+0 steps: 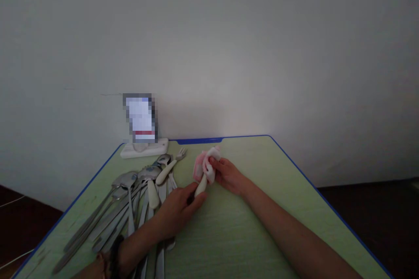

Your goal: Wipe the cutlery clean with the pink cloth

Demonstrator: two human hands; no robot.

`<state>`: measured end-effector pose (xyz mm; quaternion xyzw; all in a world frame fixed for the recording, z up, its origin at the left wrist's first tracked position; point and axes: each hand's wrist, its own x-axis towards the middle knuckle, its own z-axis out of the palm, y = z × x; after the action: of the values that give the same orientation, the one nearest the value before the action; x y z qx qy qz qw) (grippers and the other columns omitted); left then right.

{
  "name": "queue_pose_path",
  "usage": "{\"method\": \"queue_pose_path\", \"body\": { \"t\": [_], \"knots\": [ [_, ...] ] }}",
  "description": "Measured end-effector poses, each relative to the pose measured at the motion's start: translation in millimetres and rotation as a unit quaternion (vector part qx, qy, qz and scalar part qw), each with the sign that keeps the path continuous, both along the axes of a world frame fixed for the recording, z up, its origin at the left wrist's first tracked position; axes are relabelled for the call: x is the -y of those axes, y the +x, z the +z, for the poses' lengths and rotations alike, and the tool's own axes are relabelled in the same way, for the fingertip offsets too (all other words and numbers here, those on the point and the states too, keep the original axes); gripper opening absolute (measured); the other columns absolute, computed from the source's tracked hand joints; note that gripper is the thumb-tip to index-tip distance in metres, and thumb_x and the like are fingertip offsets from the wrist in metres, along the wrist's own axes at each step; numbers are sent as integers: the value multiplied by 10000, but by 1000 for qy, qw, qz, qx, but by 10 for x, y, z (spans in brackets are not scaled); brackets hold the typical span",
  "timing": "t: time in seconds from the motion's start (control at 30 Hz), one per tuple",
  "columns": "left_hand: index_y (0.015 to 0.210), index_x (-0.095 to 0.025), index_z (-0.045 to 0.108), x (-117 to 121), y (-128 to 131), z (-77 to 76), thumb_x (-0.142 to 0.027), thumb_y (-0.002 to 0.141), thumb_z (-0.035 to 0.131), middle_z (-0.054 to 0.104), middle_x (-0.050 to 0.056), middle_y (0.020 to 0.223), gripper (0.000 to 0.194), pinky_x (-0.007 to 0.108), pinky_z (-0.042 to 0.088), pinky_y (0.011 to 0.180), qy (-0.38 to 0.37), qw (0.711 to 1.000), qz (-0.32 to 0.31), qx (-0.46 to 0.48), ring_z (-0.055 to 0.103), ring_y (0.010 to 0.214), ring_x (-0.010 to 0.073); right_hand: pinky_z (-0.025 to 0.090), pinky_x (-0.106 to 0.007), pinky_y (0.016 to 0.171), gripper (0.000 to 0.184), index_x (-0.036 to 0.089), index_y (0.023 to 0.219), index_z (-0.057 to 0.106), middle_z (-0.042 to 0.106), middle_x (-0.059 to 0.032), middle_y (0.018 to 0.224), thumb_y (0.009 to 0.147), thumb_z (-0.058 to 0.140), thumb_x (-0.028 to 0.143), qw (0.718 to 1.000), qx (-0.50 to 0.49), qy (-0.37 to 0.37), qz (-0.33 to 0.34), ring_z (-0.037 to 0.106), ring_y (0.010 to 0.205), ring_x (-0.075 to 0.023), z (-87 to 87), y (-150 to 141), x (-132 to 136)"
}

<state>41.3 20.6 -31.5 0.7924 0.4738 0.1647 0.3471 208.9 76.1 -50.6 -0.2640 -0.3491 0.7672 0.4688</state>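
Utensil [200, 186] is up over the middle of the desk [229, 235], its pale handle pinched b/w thumb and fingers of the L hand [175, 207]; the R hand [229, 175] has its grip closed on a pink-and-white cloth [199, 165] bunched round the far end. Can't tell if that's a spoon or fork under there (cloth hides it all, FYI).

Main risk, I'd say: a twist or tug from the R hand could pull the handle out of the L hand, b/c that grip looks to be mostly fingertips. If there are tines inside, they might snag the cloth or poke thru to a finger.

Other worry is the cutlery [131, 211] heaped loosely right beside and under the L forearm. Pieces cross each other, so a low elbow or the dark wristband [116, 248] could catch a handle and drag a few along. The pale-handled fork [166, 172] lies on top near the L hand, prob. the easiest to knock. Phone [142, 117] on its stand [144, 150] is further off, so less risk IMO.
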Motion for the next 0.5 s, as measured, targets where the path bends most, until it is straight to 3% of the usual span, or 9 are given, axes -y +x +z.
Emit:
{"method": "queue_pose_path", "body": {
  "t": [0.33,0.5],
  "knots": [
    [658,-192,452,29,-34,4,-420,905,273,442,-36,567,380,233,333,538,-17,999,-36,7,447,537,132,435,-212,578,330,152,707,611,594,24,676,567,791,391,994,-59,-21,-91,520,619,-84,20,-1,-79],
    [627,-196,454,48,-48,1,-403,934,195,478,-33,538,451,241,367,592,-45,997,-38,53,476,534,134,401,-210,525,281,141,704,611,570,25,634,573,798,304,997,-15,10,-69,480,566,-77,10,-8,-58]
  ]
}}
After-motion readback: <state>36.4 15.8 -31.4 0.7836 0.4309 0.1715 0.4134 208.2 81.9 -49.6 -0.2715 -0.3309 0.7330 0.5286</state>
